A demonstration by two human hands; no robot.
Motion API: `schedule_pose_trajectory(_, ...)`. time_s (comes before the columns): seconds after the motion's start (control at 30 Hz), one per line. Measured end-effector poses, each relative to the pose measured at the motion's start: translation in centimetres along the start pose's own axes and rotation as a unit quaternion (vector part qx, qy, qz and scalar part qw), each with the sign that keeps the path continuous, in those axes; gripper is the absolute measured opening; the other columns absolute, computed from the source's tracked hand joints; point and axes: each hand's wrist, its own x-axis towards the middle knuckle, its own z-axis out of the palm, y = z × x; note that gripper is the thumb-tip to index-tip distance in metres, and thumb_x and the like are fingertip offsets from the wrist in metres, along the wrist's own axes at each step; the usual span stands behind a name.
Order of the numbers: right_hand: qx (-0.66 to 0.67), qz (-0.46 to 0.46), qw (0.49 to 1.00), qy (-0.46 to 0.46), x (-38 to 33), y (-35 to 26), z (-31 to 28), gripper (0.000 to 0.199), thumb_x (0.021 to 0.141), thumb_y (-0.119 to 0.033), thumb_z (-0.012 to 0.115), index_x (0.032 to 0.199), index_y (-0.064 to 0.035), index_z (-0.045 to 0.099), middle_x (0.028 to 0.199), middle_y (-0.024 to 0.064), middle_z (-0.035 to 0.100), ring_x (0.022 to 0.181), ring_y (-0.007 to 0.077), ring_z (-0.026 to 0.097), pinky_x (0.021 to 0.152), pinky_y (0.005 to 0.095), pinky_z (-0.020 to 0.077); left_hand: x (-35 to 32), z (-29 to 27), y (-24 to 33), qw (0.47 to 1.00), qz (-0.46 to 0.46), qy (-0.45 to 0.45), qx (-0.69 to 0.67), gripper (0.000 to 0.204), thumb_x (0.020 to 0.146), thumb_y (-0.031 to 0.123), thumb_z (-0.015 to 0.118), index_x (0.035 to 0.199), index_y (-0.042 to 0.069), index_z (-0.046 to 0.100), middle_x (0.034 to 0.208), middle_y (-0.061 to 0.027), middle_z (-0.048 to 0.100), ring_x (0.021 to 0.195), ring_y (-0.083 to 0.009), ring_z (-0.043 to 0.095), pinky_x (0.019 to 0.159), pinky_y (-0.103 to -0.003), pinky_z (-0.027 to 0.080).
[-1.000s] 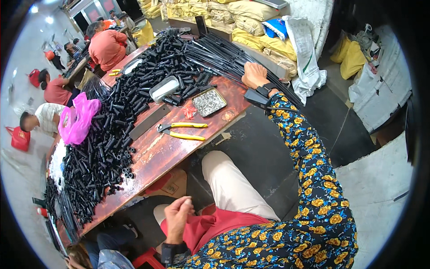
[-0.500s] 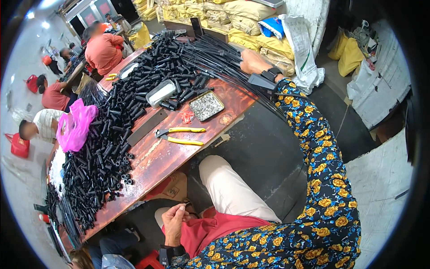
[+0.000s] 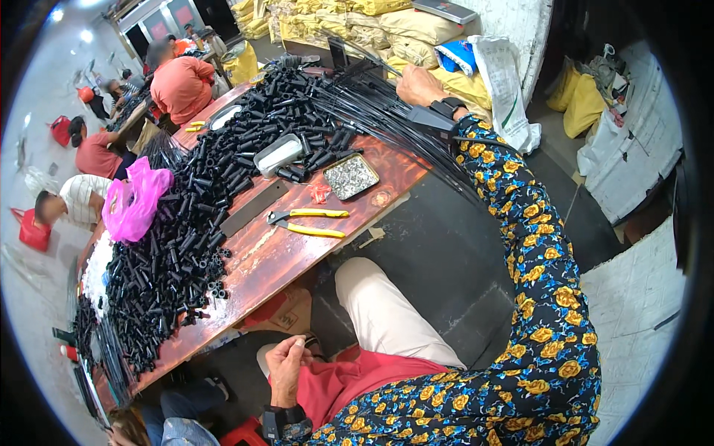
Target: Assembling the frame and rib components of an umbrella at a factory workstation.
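My right hand is stretched out to the far end of the table, its fingers closed around some thin black rods that angle up to the left from it. Below it lies the loose bundle of similar black rods, their ends sticking out past the table edge. Over my lap, my left hand is held in a pinch; whatever may be between its fingertips is too small to make out. Yellow-handled cutters rest on the table near its front edge. A shallow tin of small metal pieces is beside them.
A long heap of short black tubes covers much of the wooden table. On it are a pink plastic bag, a white tray and a flat dark bar. Yellow sacks are stacked behind; several people sit leftward.
My right hand has risen slightly, with rods now angled up off the bundle. My left hand keeps its pinch over my lap. The whole view has shifted a little.
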Motion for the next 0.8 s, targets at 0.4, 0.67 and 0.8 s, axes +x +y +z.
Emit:
schedule_pose_trajectory(0.4, 0.178, -0.106, 0.954, 0.215, 4.3, -2.4, 0.5, 0.037, 0.091, -0.028, 0.050, 0.077, 0.0038, 0.063, 0.060, 0.0175, 0.059, 0.055, 0.0277, 0.060, 0.054, 0.0398, 0.0480, 3.9, 6.9, 9.4, 0.963, 0.236, -0.015, 0.128, 0.020, 0.089, 0.011, 0.065, 0.103, -0.002, 0.068, 0.079, -0.0043, 0.062, 0.071, -0.0104, 0.058, 0.063, -0.024, 0.046)
schedule_pose_trajectory(0.67, 0.466, -0.140, 0.826, 0.286, 1.2, -6.3, -2.6, 0.035, 0.093, -0.028, 0.052, 0.087, 0.0051, 0.062, 0.074, 0.0278, 0.061, 0.075, 0.0431, 0.062, 0.067, 0.0452, 0.0452, 11.0, 14.2, 12.4, 0.891, 0.321, 0.038, 0.319, 0.040, 0.084, 0.018, 0.068, 0.121, 0.005, 0.062, 0.114, -0.0186, 0.054, 0.102, -0.0289, 0.056, 0.088, -0.038, 0.045)
schedule_pose_trajectory(0.8, 0.503, -0.188, 0.790, 0.295, -1.7, -6.9, -1.3, 0.031, 0.096, -0.025, 0.053, 0.088, 0.0045, 0.059, 0.062, 0.0134, 0.055, 0.057, 0.0204, 0.051, 0.055, 0.0349, 0.0411, 12.7, 15.5, 12.7, 0.829, 0.362, 0.093, 0.417, 0.055, 0.080, 0.028, 0.070, 0.131, 0.011, 0.056, 0.132, -0.0329, 0.040, 0.125, -0.0472, 0.038, 0.103, -0.053, 0.031)
